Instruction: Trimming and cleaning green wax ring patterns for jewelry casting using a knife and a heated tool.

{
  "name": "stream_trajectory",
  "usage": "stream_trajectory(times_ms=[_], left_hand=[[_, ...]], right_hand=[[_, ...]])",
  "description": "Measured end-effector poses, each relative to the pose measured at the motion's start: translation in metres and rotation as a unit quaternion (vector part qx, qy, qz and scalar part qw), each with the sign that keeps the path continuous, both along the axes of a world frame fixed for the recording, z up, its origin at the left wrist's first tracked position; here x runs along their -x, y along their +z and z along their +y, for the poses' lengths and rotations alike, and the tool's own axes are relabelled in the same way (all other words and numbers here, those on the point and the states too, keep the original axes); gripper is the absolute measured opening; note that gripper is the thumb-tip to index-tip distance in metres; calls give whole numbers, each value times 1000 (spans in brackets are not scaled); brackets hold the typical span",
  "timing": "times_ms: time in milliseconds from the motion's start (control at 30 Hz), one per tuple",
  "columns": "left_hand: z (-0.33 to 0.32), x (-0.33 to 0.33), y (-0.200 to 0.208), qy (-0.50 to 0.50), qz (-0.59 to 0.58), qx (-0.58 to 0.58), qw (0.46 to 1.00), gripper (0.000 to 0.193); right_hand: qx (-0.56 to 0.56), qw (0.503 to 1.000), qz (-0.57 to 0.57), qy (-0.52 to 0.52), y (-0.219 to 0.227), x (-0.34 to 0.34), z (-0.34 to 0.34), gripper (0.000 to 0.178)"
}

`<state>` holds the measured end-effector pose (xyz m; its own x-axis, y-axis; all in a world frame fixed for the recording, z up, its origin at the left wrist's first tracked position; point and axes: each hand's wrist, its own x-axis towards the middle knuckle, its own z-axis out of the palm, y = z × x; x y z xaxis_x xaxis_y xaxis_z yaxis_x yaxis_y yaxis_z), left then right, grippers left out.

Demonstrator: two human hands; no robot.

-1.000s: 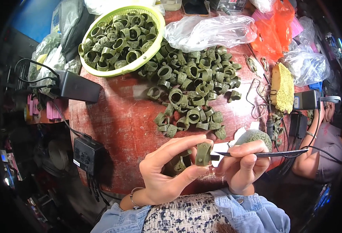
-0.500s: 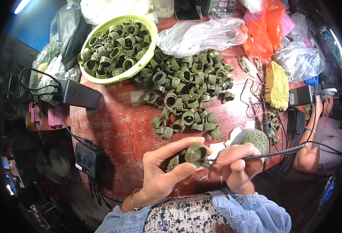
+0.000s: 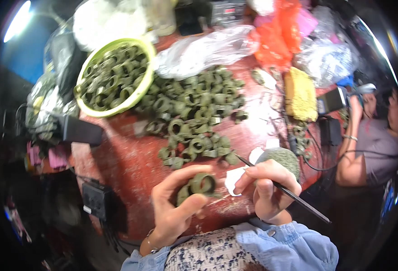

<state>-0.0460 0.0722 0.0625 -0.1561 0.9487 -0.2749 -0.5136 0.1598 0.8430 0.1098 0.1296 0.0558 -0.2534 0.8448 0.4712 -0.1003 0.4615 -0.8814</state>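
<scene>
In my left hand [image 3: 169, 212] I hold a couple of dark green rings [image 3: 203, 179], pinched between thumb and curled fingers. The front ring faces me with its opening showing; fingers partly cover the one behind. My right hand [image 3: 273, 185] grips a slim dark pointed tool [image 3: 302, 202] like a pen. Its tip points up and left, apart from the rings, and its shaft slants down to the right. Beyond my hands lies a loose heap of similar rings [image 3: 194, 113]. A green round pad [image 3: 282, 159] with a rough top sits behind my right hand.
A lime-green basket [image 3: 152, 67] full of rings stands far left. A clear plastic bag [image 3: 203, 52], an orange bag [image 3: 278, 40] and a yellow sponge [image 3: 300, 97] lie around the red table [image 3: 117, 180]. Black boxes [image 3: 95, 198] with cables flank it. Another person's arm [image 3: 350, 153] is at right.
My right hand has drawn the tool tip out of the front ring, and the shaft now slants down-right. The black cord no longer runs from that hand. The whole view has shifted and blurred.
</scene>
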Motion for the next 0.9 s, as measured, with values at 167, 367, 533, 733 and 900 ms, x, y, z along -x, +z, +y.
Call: stream_trajectory(times_ms=[167,367,533,733,900], left_hand=[[-9,0,-6,10,-60,-65,996,50],[0,-11,-8,-38,-39,-72,996,41],[0,-13,-19,-54,-52,-88,993,40],[-5,-17,-22,-74,-16,-88,993,26],[-8,-18,-26,-72,-20,-76,994,30]], right_hand=[[32,985,-79,-150,6,-37,11,18],[-28,874,-332,-354,-31,-101,37,13],[-14,807,-483,-340,-39,-107,33,19],[64,808,-501,-303,-37,-111,37,23],[-35,848,-406,-339,-31,-123,26,25]])
